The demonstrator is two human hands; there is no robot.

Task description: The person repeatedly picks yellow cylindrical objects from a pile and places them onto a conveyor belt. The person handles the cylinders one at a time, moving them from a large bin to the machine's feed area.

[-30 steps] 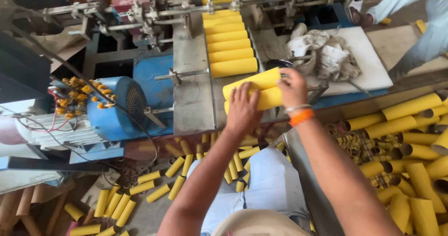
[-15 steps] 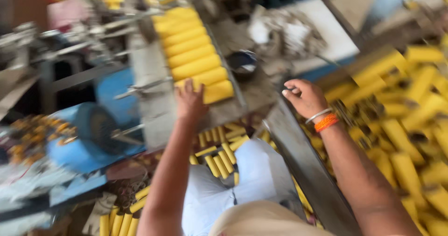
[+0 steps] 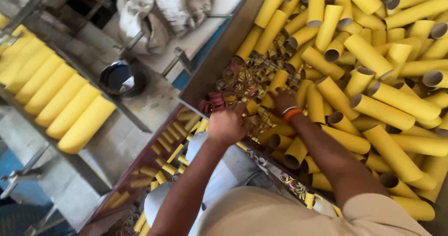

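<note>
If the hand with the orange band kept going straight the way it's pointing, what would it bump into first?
The right hand points up into the bin. It would likely first meet the yellow tube lying just past its fingers, though depth is hard to judge.

Both hands, left hand and right hand, reach among yellow tubes.

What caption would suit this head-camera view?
Both hands, left and right, reach into a bin of yellow cardboard tubes.
</note>
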